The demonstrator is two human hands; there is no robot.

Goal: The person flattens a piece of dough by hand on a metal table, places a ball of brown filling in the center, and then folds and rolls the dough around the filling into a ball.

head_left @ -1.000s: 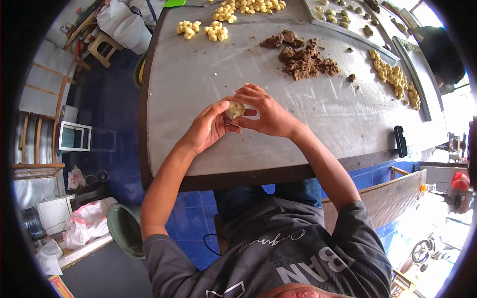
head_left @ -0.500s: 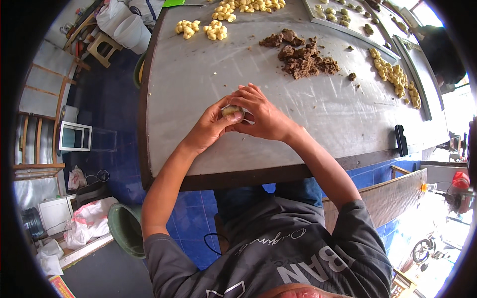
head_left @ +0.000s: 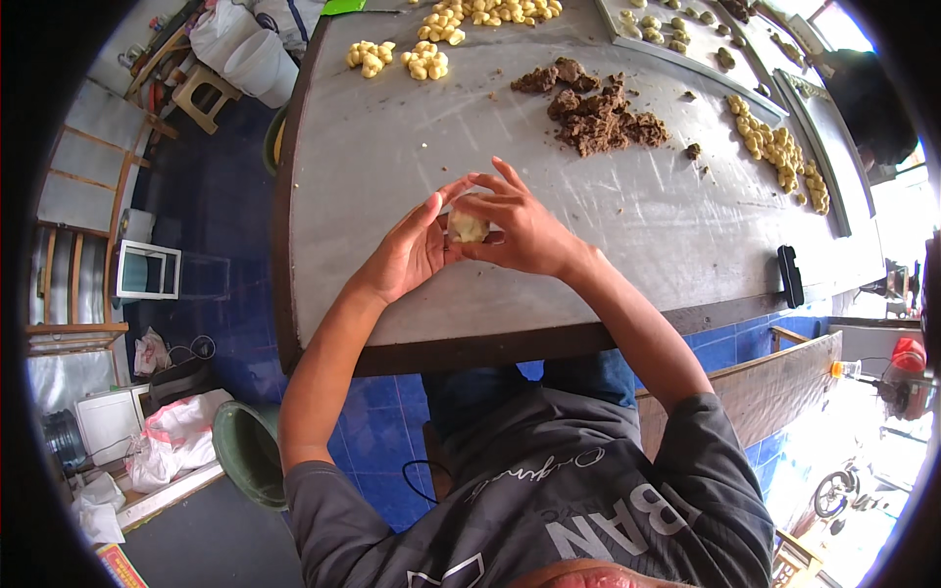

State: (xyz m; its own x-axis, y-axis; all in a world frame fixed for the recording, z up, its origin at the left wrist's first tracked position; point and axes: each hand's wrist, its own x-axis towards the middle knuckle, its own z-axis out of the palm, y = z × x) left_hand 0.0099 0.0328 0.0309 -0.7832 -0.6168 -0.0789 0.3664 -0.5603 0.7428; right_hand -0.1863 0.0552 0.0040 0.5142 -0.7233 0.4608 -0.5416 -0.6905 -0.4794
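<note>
Over the table's near part, a pale, roundish dough ball [head_left: 469,228] sits between the thumb and fingers of my right hand [head_left: 520,227]. My left hand [head_left: 410,253] is cupped at the ball's left side with its thumb raised and its fingers apart. Its fingertips lie partly behind the ball, so whether they touch it is hard to see. Beyond my hands lies a crumbly brown mound of filling [head_left: 598,116]. Small yellow dough pieces [head_left: 424,62] lie in clusters at the far left, and more dough pieces [head_left: 774,147] lie at the right.
A tray [head_left: 676,59] holding several rounded pieces stands at the far right of the metal table [head_left: 392,147]. Near the right edge lies a black object [head_left: 790,277]. A green tub [head_left: 250,453] and a stool [head_left: 204,98] stand on the floor to the left.
My left hand has loosened from the dough ball, its thumb lifting up and away. The ball has turned and shows a paler side, now held by my right hand.
</note>
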